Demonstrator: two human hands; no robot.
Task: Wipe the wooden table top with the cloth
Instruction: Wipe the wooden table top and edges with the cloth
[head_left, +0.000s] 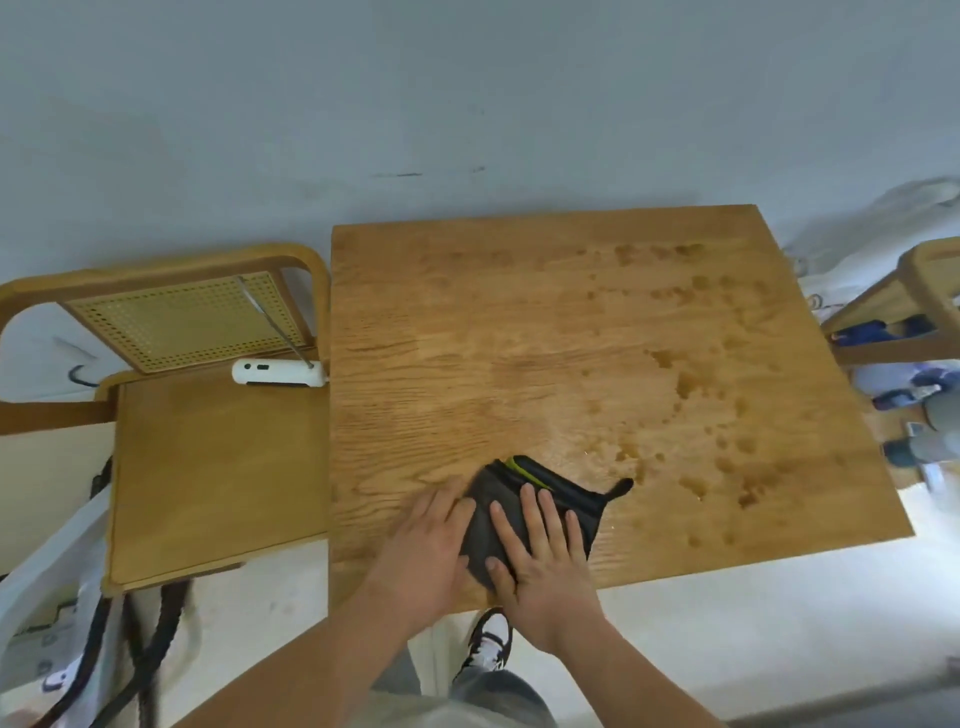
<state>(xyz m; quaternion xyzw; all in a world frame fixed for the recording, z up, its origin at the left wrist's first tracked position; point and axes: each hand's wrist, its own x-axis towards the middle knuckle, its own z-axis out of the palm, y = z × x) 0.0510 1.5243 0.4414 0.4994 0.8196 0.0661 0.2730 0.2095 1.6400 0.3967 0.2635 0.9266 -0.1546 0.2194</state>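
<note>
Reading the desk as a clock face with twelve at its far edge: out past nine o'clock stands a wooden chair (218, 467) with a cane back, and a white gadget (280, 373) lies on its seat close to the desk's edge.

The left half of the desk (467, 322), from about seven round to eleven o'clock, shows plain grain with no obvious marks. Whether it has been wiped or was simply never wet cannot be told.

At about six o'clock, near the person's edge, lies the cloth (569, 491), dark with a green stripe, folded and flat on the wood. The left hand (423, 553) rests with straight fingers at the cloth's left edge, partly on the cloth and partly on the desk, gripping nothing. The right hand (545, 558) lies flat on top of the cloth, fingers spread, pressing it down rather than grasping it.

From twelve round to five o'clock the wood is dotted with darker damp blotches (691, 384), thickest around three. That patch looks like the bulk of the remaining work, so the wipe seems to be at an early stage.

Beyond three o'clock, a second chair (924, 291) shows in part.
</note>
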